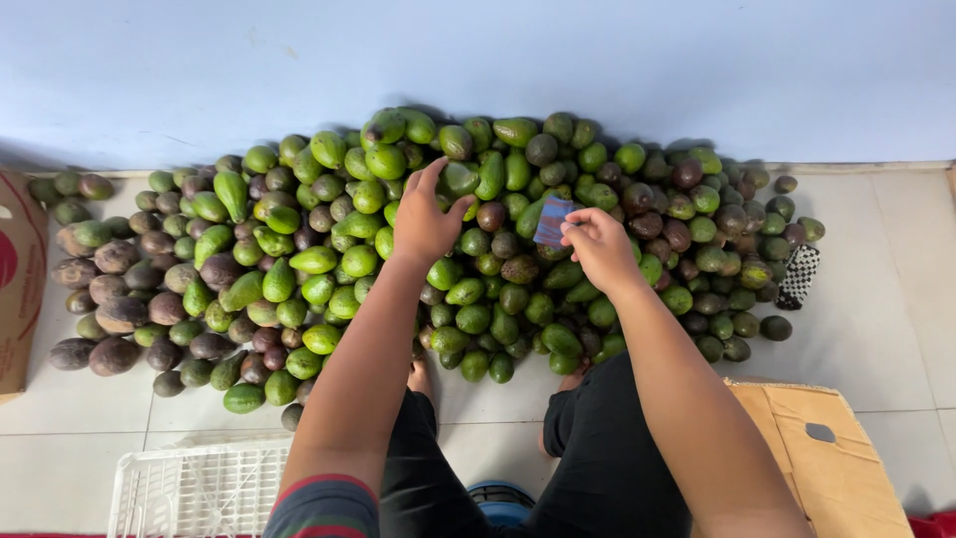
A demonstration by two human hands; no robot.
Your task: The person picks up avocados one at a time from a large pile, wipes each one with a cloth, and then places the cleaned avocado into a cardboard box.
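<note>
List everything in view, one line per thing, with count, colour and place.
avocados: large pile, green and dark purple-brown, on the floor against the wall
small card: one, blue-purple, held over the pile
checkered object: one, black and white, right edge of pile
cardboard boxes: two, brown, far left and lower right
plastic crate: one, white, lower left
left hand: open, on the pile
right hand: fingers pinching the small card

This looks like a fruit sorting room: a big avocado pile (428, 239) on the tiled floor (876, 309), with cardboard boxes (827, 458) near.
</note>
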